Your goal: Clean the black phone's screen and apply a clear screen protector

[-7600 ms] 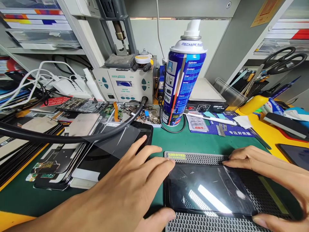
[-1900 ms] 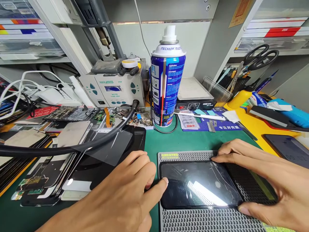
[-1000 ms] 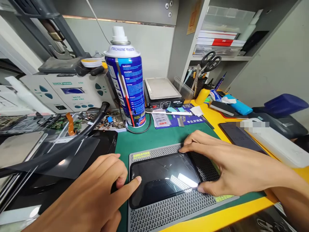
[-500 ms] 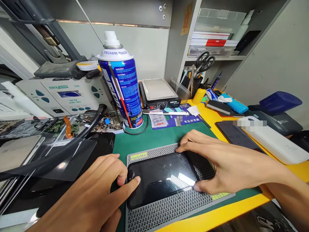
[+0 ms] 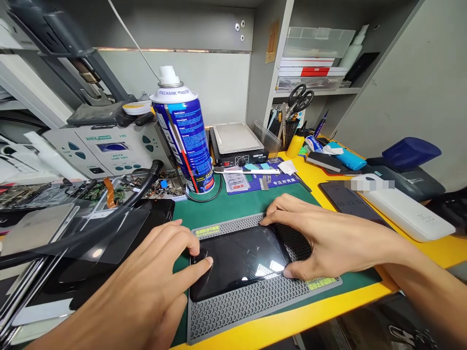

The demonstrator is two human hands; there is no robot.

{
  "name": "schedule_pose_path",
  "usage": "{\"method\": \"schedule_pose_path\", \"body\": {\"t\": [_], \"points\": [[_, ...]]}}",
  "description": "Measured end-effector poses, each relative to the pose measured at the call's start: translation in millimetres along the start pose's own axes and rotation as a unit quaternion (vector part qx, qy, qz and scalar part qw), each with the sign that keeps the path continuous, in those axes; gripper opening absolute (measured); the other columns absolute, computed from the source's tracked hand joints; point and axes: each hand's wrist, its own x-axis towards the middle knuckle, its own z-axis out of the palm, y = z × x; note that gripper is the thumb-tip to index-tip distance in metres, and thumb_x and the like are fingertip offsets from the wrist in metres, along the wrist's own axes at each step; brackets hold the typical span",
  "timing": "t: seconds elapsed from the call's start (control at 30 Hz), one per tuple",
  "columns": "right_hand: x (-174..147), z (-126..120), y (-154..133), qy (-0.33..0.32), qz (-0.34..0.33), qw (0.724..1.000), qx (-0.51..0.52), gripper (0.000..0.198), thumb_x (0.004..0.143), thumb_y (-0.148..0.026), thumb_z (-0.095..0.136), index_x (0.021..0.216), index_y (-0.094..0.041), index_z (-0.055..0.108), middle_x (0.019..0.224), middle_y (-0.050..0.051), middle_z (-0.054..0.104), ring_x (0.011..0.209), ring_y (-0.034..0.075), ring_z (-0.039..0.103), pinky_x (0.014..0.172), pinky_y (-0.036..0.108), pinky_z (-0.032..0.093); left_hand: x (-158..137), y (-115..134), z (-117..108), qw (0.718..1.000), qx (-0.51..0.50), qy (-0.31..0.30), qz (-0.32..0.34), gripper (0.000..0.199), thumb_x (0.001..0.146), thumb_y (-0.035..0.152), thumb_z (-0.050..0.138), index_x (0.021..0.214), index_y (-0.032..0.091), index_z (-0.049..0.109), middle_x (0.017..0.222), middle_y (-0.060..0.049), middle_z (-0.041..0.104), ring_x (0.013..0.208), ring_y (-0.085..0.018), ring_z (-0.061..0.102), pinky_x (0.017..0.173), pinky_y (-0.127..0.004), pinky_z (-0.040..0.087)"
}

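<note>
A smartphone (image 5: 241, 265) with a glossy black screen lies face up on a grey honeycomb anti-slip pad (image 5: 233, 316). My right hand (image 5: 328, 238) spans the phone's right end, its thumb at the near edge and its fingers at the far edge, gripping it. At the left end, my left hand (image 5: 156, 272) has its thumb pressed on the glass and a bent index finger at the corner. Its lower fingers are curled and partly hidden. Light reflections show on the screen near my right thumb. Under the pad is a green mat (image 5: 233, 209).
A blue spray can (image 5: 186, 141) stands behind the pad, beside a hot-air station (image 5: 109, 150). A small heating plate (image 5: 239, 141) sits farther back. Circuit boards and a black hose (image 5: 134, 189) crowd the left. To the right lie a timer phone (image 5: 346, 201) and a white power bank (image 5: 404, 209).
My left index finger has moved up onto the phone's left corner, and the thumb has stayed on the glass. My right hand keeps its grip. The camera view has shifted slightly.
</note>
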Motion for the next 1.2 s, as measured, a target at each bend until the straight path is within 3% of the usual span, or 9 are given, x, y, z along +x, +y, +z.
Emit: {"method": "schedule_pose_path", "body": {"t": [0.37, 0.7, 1.2], "points": [[-4, 1, 0, 0.001, 0.008, 1.0, -0.001, 0.067, 0.077, -0.047, 0.078, 0.135, -0.022, 0.057, 0.129, 0.008, 0.054, 0.115, 0.027, 0.057, 0.096, 0.037, 0.05, 20, 10, -16, 0.997, -0.045, -0.056, -0.026, 0.043, 0.085, 0.003, 0.043, 0.104, 0.023, 0.075, 0.112, -0.01, 0.057, 0.11, -0.026, 0.051, 0.096, -0.042, 0.049], [-4, 1, 3, 0.011, 0.004, 1.0, 0.017, 0.067, 0.075, -0.046, 0.079, 0.134, -0.024, 0.059, 0.128, 0.008, 0.056, 0.111, 0.029, 0.06, 0.092, 0.038, 0.052, 19, 9, -13, 0.995, -0.049, -0.088, -0.026, 0.046, 0.084, -0.001, 0.046, 0.114, 0.022, 0.071, 0.126, -0.01, 0.052, 0.121, -0.026, 0.046, 0.105, -0.046, 0.043], [-4, 1, 2, 0.008, 0.01, 1.0, 0.013, 0.063, 0.076, -0.05, 0.077, 0.131, -0.026, 0.059, 0.129, 0.006, 0.055, 0.11, 0.027, 0.06, 0.089, 0.037, 0.053, 36, 11, -12, 0.996, -0.032, -0.084, 0.013, 0.051, 0.082, -0.002, 0.046, 0.12, 0.018, 0.073, 0.124, -0.014, 0.055, 0.123, -0.025, 0.049, 0.108, -0.047, 0.044]]}}
